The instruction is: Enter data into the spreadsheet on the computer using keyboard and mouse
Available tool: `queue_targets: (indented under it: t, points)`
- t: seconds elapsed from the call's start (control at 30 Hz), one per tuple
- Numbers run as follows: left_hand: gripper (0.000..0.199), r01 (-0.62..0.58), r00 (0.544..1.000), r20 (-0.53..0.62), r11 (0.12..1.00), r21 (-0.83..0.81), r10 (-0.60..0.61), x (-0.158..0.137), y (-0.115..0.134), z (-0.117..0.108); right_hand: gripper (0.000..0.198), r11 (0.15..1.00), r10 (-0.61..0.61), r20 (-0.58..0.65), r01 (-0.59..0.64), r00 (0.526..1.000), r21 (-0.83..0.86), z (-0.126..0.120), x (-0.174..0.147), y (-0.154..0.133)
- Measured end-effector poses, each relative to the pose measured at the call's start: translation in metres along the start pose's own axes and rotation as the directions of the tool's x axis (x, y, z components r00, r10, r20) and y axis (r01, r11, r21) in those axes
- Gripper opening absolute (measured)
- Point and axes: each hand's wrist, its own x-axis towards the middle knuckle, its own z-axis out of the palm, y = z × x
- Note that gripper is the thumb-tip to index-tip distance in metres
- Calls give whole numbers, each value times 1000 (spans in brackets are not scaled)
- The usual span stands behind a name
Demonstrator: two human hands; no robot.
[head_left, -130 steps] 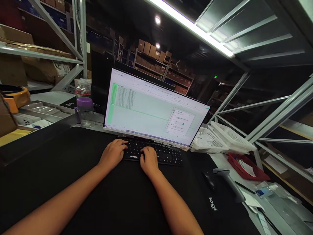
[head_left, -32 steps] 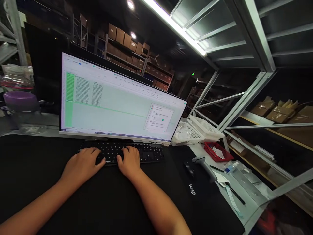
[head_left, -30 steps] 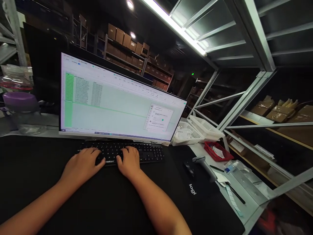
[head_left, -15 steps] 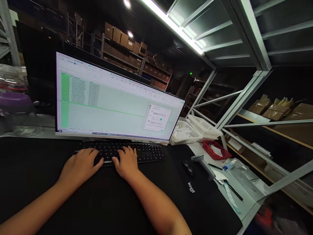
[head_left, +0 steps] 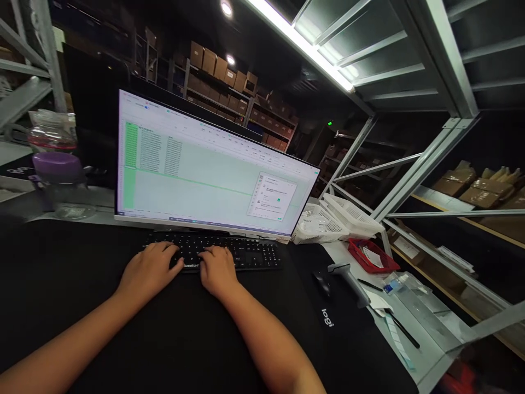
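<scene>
A black keyboard [head_left: 256,256] lies on the dark desk mat in front of a wide monitor [head_left: 213,191]. The screen shows a spreadsheet with a green column at its left and a small chat-like window at the lower right. My left hand [head_left: 150,271] rests over the keyboard's left part, fingers spread on the keys and thumb stretched toward the front edge. Beside it, my right hand [head_left: 219,272] lies on the middle keys, its fingers slightly curled but apart. Neither hand holds anything. Several keys are hidden under the fingers.
To the right are a black mouse [head_left: 322,283], a grey barcode scanner [head_left: 349,284], a red basket [head_left: 372,256] and white baskets [head_left: 314,223]. A purple-lidded jar [head_left: 61,175] stands at the left. Metal shelving [head_left: 414,164] rises on the right.
The view has turned slightly left, so everything sits further right in the picture. My right hand's fingers are a little more curled; both hands stay on the keyboard.
</scene>
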Motion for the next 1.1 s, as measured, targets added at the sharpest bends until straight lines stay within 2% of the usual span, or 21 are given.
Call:
queue_targets:
  t: [0.1,0.17,0.47,0.77,0.9,1.0,1.1]
  points:
    - [54,6,1000,2,1000,-14,-6,0,0,-2,36,989,144,-40,-145,989,-13,-5,4,6]
    - [52,4,1000,-3,1000,-22,-4,-1,1,-4,36,980,196,-76,-197,978,-6,-7,6,9]
    - [40,25,999,-43,998,-58,-28,-2,0,-6,28,998,31,-100,-26,994,57,5,-2,-2]
    - [41,34,996,-71,987,-160,-46,-1,-5,-5,19,998,28,-90,-22,996,63,1,-1,-6]
    - [37,40,994,-90,983,-179,-57,-1,-7,-8,31,996,-40,-64,44,997,71,2,-3,-10]
    - [36,-37,991,-137,980,-195,11,0,-9,-8,35,995,-60,-51,64,997,83,4,-4,-13]
    - [38,-156,978,-165,973,-168,128,0,-8,-4,31,994,-9,-75,17,997,107,4,-3,-11]
